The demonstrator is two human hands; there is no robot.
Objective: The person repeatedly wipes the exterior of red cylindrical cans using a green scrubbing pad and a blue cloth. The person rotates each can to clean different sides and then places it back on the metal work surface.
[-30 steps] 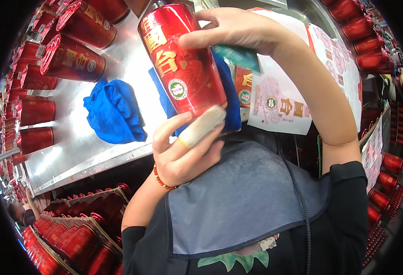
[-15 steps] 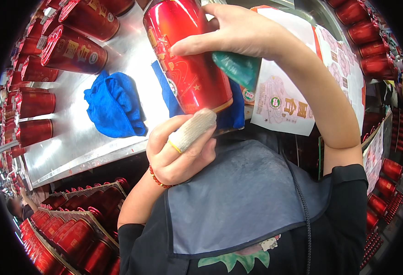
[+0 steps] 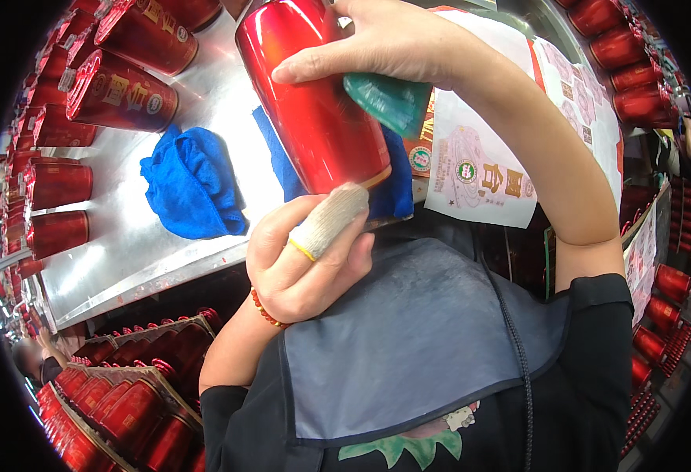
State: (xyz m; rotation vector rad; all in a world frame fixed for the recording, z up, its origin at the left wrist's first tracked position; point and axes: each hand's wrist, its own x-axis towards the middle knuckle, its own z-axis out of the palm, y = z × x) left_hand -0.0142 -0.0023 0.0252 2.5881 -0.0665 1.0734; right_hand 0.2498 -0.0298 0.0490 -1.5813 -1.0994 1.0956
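A glossy red bottle (image 3: 333, 134) is tilted over the worktable, its plain side facing up. My right hand (image 3: 385, 43) grips it from the right around its upper part, thumb across the front. Under that palm hangs a green plastic-like piece (image 3: 388, 102); whether the hand holds it or wears it I cannot tell. At the bottle's lower end, my left hand (image 3: 302, 259) is closed with curled fingers against the base. One of its fingers wears a pale cloth finger cot (image 3: 329, 220). Beneath the bottle lies a folded blue cloth (image 3: 396, 177).
A crumpled blue cloth (image 3: 194, 185) rests on the metal table (image 3: 117, 252). Red bottles (image 3: 125, 94) line its left side. Printed sheets (image 3: 483, 169) lie at right. Racks of red bottles (image 3: 129, 405) stand below left, and more bottles (image 3: 644, 102) are at far right.
The bottle has turned about its length: its gold-patterned side has gone from view and plain red shows. It has shifted slightly left with my right hand. My left hand stays near the base.
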